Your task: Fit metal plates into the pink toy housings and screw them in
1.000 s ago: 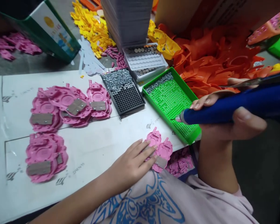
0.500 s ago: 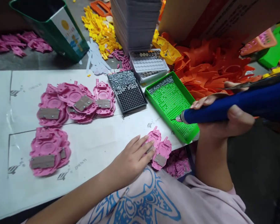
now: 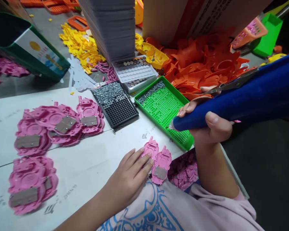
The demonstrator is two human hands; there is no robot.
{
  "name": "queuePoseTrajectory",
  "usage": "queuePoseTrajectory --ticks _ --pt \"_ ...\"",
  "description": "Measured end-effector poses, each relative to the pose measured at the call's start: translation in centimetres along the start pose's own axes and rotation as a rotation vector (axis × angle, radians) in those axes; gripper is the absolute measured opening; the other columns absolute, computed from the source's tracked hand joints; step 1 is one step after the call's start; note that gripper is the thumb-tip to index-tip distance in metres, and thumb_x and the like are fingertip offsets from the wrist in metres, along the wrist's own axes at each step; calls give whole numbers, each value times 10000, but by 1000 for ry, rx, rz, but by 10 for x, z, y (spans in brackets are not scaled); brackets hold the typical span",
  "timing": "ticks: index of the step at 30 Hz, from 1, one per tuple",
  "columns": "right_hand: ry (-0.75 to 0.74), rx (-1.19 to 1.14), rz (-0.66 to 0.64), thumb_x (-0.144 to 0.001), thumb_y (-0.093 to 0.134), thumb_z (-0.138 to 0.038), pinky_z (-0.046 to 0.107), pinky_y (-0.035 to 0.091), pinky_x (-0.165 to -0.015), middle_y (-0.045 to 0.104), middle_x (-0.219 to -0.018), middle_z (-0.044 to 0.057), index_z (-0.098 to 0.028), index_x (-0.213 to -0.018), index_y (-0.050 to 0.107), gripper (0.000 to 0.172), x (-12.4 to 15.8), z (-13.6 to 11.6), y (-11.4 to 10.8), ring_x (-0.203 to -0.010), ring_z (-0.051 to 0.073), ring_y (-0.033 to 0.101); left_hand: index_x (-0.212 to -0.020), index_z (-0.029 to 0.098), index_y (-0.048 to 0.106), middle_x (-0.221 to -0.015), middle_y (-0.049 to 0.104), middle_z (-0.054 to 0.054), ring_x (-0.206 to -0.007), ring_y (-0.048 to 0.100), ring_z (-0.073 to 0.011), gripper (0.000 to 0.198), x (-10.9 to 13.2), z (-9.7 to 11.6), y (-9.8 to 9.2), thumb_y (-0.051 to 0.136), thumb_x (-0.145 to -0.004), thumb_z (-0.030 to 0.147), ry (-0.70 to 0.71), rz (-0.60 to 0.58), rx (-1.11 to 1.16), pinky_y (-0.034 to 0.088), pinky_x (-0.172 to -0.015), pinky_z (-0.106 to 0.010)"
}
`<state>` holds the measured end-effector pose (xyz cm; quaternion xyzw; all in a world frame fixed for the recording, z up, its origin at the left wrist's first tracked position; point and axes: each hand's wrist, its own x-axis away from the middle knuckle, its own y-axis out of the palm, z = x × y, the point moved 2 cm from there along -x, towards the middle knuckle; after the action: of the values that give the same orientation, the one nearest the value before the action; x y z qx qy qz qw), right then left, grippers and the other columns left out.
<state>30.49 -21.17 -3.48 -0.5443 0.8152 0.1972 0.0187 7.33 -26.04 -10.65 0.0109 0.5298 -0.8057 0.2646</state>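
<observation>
Two pink shells (image 3: 156, 157) lie side by side at the near edge of the white sheet (image 3: 91, 160), and that's where our work sits. Our left hand (image 3: 130, 176) lies flat, fingers spread, fingertips pressing the left shell of the pair; it pins the part, nothing gripped. Our right hand (image 3: 207, 125) is wrapped tight round the blue driver (image 3: 233, 102), thumb on top, tip held low over the near corner of the green screw tray (image 3: 163, 107). The tip is blurred, so we can't tell whether a screw sits on the bit.

To do this step well, as we judge it: keep the driver approx. upright over one tray hole so the bit seats square in a screw head, w/ no side drag across the grid. Keep the left fingertips clear of the screw holes on the shell while still holding it flat, so it can't spin when the bit comes down.

Nearby: the black screw tray (image 3: 115, 102) beside the green one, finished pink shells w/ grey plates (image 3: 53, 125) stacked to the left, an orange parts heap (image 3: 202, 64) behind.
</observation>
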Motion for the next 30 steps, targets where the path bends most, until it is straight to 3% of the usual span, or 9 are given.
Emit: queuePoseTrajectory --ticks 7,12,16,19,21,24,30 --pt "33 29 23 -564 730 -432 329 507 -557 596 -623 -30 -226 -804 570 354 -4 3 1 -549 151 588 -1206 94 588 -1237 612 -144 -1252 447 -320 366 -1 0 -1 527 -845 105 -2 6 -9 400 -1011 -528" --pt "32 57 52 -598 674 -406 322 504 -535 598 -612 -32 -224 -743 545 265 -6 -2 4 -543 154 599 -1208 98 585 -1249 607 -140 -1247 453 -320 367 -1 0 -1 537 -845 122 -7 -6 3 406 -1010 -530" --pt "-105 -2 50 -611 573 -276 294 478 -466 600 -601 -37 -227 -711 528 120 -9 -18 8 -488 138 569 -1225 112 575 -1281 589 -125 -1251 453 -319 380 2 0 1 553 -846 139 -27 -12 7 386 -1035 -526" --pt "-170 -25 101 -578 527 -238 297 476 -440 623 -729 -29 -230 -735 529 157 -13 -29 7 -527 132 577 -1218 117 578 -1278 591 -123 -1260 448 -317 378 4 0 2 568 -843 152 -37 -4 6 375 -1051 -513" --pt "-167 -13 141 -549 499 -244 302 472 -424 601 -710 -32 -239 -769 528 222 -14 -31 6 -534 138 570 -1220 122 577 -1286 585 -121 -1264 446 -315 380 5 0 4 569 -841 155 -38 -7 7 370 -1057 -509" --pt "-156 17 138 -541 494 -263 300 454 -408 560 -580 -44 -247 -766 494 226 -14 -25 6 -475 148 544 -1228 127 571 -1292 581 -120 -1266 446 -314 386 5 0 4 566 -843 153 -37 -8 8 362 -1062 -512" --pt "-98 19 135 -563 532 -281 305 452 -441 592 -571 -35 -237 -769 491 215 -11 -12 10 -448 149 546 -1216 120 576 -1250 608 -128 -1251 463 -306 371 3 0 3 563 -845 146 -26 17 3 394 -1035 -508"
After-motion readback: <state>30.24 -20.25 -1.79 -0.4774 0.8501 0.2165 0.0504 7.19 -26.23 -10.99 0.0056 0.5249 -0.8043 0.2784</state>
